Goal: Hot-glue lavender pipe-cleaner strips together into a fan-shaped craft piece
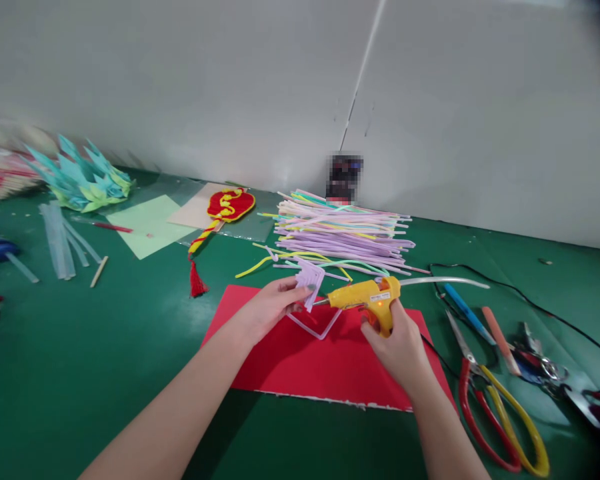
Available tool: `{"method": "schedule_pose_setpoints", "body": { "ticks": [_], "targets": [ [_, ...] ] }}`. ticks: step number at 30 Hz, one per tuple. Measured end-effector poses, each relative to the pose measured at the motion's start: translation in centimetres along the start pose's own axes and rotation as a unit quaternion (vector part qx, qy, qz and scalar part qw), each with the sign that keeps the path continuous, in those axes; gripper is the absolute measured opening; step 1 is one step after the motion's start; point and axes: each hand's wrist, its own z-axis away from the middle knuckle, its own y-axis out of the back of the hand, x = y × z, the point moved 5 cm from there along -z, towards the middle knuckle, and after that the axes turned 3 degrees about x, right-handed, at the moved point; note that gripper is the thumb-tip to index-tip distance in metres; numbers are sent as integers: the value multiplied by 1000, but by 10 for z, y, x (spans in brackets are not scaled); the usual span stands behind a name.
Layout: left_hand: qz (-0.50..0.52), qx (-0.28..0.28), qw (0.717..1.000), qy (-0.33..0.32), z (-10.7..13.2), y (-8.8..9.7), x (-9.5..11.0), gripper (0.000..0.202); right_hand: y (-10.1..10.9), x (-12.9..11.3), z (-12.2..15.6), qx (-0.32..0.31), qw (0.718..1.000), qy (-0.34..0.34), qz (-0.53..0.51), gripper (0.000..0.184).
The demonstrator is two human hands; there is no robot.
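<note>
In the head view, one folded lilac piece (pixel 310 279) sits between the two hands, above the far edge of a red board (pixel 300 373) lying on the green desk (pixel 130 400). The left hand (pixel 275 303) pinches it in its fingers, and the right hand (pixel 393 340) is wrapped around the handle of one yellow glue gun (pixel 363 295), whose nozzle points at the piece; whether the tip touches it is hard to tell. One bent lilac strip (pixel 321 337) shows just below the piece, over the board. Between the board's far edge and the desk's far edge lies one heap of fuzzy stems (pixel 340 233), too many to count. Toward the desk's far left corner are one teal paper-like ornament (pixel 87 180), two paper sheets, one pale green (pixel 145 230) and one pale pink (pixel 193 210), and one red-and-yellow fan (pixel 231 204) with a tassel. Beyond the board's right edge lie one pair of scissors (pixel 480 373) with red and yellow handles, one blue stick (pixel 469 313) and one orange stick (pixel 501 340).
</note>
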Motion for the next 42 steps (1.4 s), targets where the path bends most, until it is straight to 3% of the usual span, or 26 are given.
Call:
{"method": "schedule_pose_setpoints", "body": {
  "ticks": [5, 42],
  "targets": [
    [8, -1, 1000, -2, 1, -1, 0, 19, 0, 0, 0, -14, 1000, -5, 1, 19],
    [2, -2, 1000, 5, -3, 2, -6, 21, 1, 7, -2, 44, 999, 11, 17, 22]
  ]
}}
